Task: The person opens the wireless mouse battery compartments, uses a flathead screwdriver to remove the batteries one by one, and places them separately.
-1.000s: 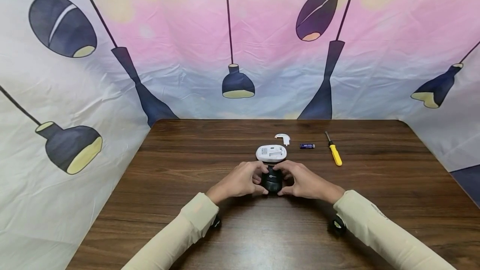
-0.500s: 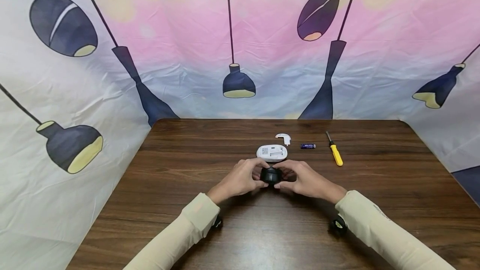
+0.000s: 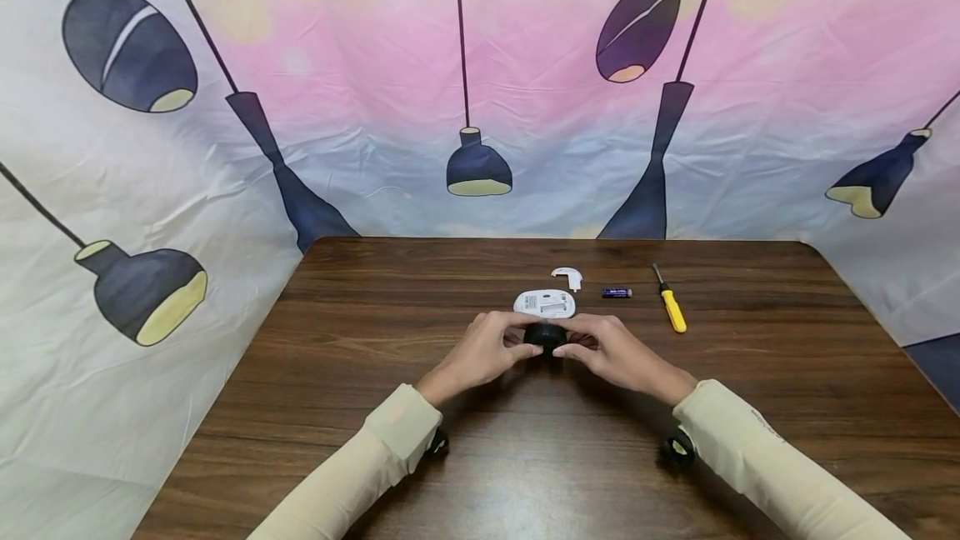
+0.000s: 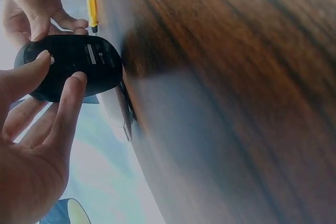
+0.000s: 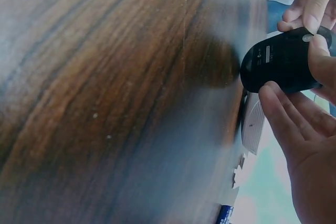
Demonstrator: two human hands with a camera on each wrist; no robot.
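A black computer mouse (image 3: pixel 545 335) is held between both hands near the middle of the table. My left hand (image 3: pixel 483 348) pinches its left side between thumb and fingers. From the right, my right hand (image 3: pixel 615 348) grips the other side the same way. Both wrist views show the underside of the mouse (image 4: pixel 71 66), with a small label and a round light spot near one thumb. It stands tilted up, one end close to the tabletop. Just behind the hands lies a white mouse (image 3: pixel 545 301), upside down, its battery compartment uncovered.
Behind the white mouse lies a white curved battery cover (image 3: pixel 572 276). To the right are a blue battery (image 3: pixel 617 293) and a screwdriver (image 3: pixel 672 307) with a yellow handle. The wooden table (image 3: pixel 360 307) meets a printed cloth (image 3: pixel 375 107) at the back.
The black mouse has been tipped up from lying flat and shifted slightly away from the body, with both hands moving along. The other objects stay in place.
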